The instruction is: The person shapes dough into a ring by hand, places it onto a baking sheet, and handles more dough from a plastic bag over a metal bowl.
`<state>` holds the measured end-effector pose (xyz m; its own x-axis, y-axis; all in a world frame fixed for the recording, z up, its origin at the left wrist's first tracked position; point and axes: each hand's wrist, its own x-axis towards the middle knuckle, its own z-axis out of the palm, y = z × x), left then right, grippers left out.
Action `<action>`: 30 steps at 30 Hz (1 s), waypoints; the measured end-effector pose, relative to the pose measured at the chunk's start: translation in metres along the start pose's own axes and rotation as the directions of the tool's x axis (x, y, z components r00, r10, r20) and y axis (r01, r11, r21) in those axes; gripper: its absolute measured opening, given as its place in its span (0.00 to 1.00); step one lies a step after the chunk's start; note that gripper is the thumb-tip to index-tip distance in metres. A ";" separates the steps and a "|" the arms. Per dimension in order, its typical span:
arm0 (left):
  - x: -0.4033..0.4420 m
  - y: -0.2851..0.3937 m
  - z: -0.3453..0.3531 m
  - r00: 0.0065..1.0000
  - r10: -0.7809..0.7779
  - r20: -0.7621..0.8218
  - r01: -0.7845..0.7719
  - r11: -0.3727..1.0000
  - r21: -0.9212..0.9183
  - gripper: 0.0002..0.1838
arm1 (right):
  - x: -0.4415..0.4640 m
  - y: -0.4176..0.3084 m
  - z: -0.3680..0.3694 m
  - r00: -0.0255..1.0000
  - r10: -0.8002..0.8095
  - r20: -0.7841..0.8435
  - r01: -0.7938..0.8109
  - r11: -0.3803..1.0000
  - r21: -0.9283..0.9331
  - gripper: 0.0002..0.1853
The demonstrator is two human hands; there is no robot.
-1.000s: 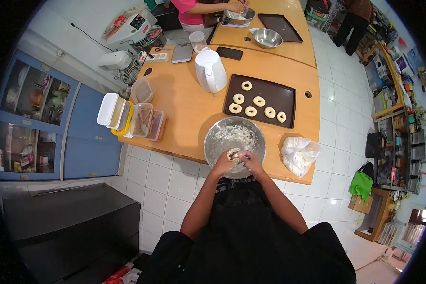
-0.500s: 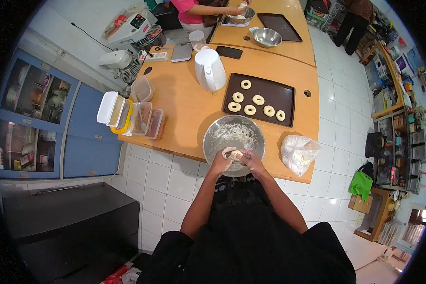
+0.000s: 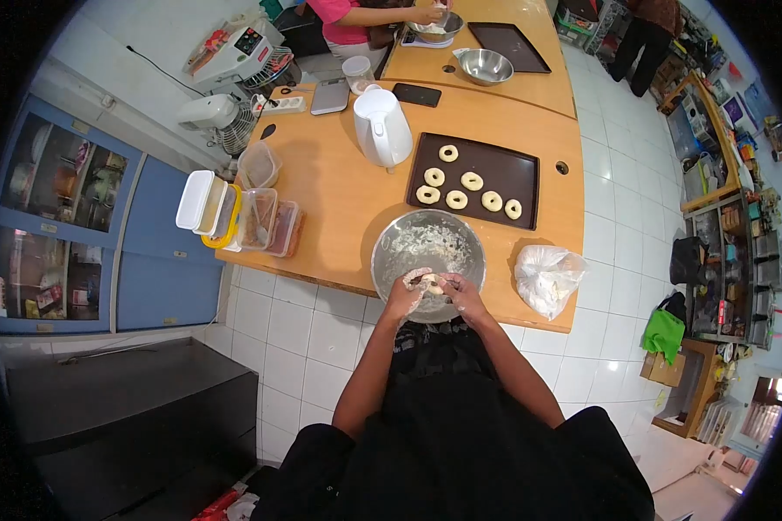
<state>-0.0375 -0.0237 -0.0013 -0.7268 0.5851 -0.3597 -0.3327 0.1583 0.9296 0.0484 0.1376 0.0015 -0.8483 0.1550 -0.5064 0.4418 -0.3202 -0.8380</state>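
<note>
Between my two hands, over the near part of a steel mixing bowl (image 3: 391, 234), is a small pale dough ring (image 3: 434, 285). My left hand (image 3: 406, 293) has floury fingers closed on the ring's left side. From the right, my right hand (image 3: 462, 293) grips the same dough with its fingertips. Flour and dough crumbs coat the inside of the bowl. Just beyond it lies a dark baking tray (image 3: 504, 154) bearing several dough rings, among them one (image 3: 472, 181) near the middle.
A white electric kettle (image 3: 382, 128) stands behind the bowl, left of the tray. Plastic containers (image 3: 256, 217) crowd the table's left edge. On the right sits a plastic bag (image 3: 547, 280) with white contents. Across the table a person in pink (image 3: 343, 19) works over another bowl (image 3: 439, 33).
The dough ring shows its hole more plainly between my fingers. My hands stay over the bowl. Across the table, the other person's hand has shifted slightly at their bowl.
</note>
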 end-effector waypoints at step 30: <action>-0.006 0.012 0.016 0.961 0.254 -0.105 -0.135 0.769 0.625 0.22 | 0.015 0.026 -0.005 0.997 -0.079 -0.017 0.075 0.982 -0.175 0.19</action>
<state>-0.0281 -0.0127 0.0134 -0.8464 0.5194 -0.1180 0.2179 0.5397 0.8132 0.0488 0.1362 -0.0289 -0.8753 0.1959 -0.4421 0.4216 -0.1388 -0.8961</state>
